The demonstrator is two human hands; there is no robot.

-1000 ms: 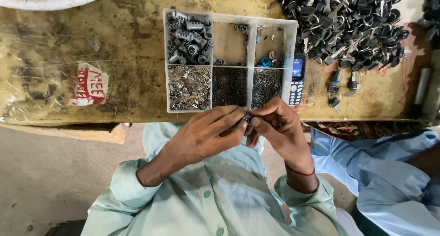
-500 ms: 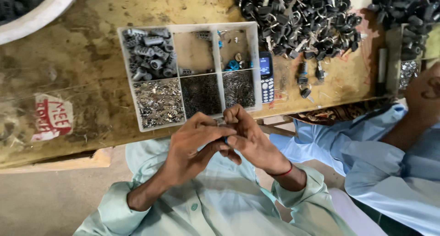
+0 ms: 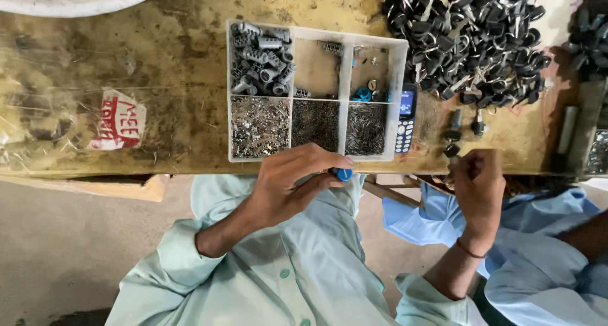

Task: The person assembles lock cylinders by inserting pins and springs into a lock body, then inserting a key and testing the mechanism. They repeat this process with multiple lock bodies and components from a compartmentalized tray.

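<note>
At the worn desk's (image 3: 126, 60) front edge, the left hand (image 3: 297, 180) pinches a small blue part (image 3: 344, 173) beside the compartmented plastic tray (image 3: 400, 98); the right hand (image 3: 478, 183) (fingers curled) grips a dark piece.

Soft, even daylight; sharp centre, slight wide-angle stretch at edges.

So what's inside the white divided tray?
The white divided tray has six compartments: grey ridged cylinders top left, fine metal pins along the bottom row, some blue bits. The left hand covers its front edge.

Worn, stained wooden bench (image 3: 158, 66) — white plastic tray (image 3: 399, 98), shiny metal bits (image 3: 259, 126)
</note>
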